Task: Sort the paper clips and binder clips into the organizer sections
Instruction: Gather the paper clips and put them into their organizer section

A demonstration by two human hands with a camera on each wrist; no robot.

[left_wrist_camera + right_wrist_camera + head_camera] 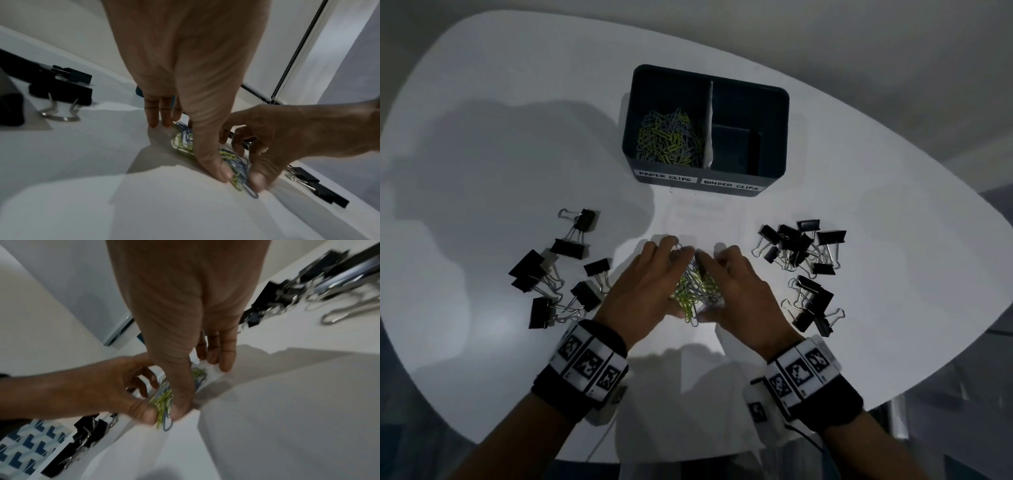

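A loose pile of green and blue-grey paper clips (pixel 693 287) lies on the white table near its front edge. My left hand (pixel 650 281) and right hand (pixel 736 284) cup it from either side, thumbs and curled fingers pressed against the pile (pixel 183 142). The right wrist view shows both thumbs pinching the clips (pixel 162 399) together. The dark organizer (pixel 787 130) stands beyond, labelled PAPER CLIPS on the left and BINDER CLIPS on the right. Its left section holds a heap of paper clips (pixel 671 137). Black binder clips lie in a left group (pixel 558 274) and a right group (pixel 798 250).
A small dark inner box (pixel 736 147) sits in the organizer's right section. More binder clips (pixel 811 305) lie close to my right wrist. The rounded table edge (pixel 893 394) runs just behind both wrists. Bare table (pixel 482 171) stretches to the far left.
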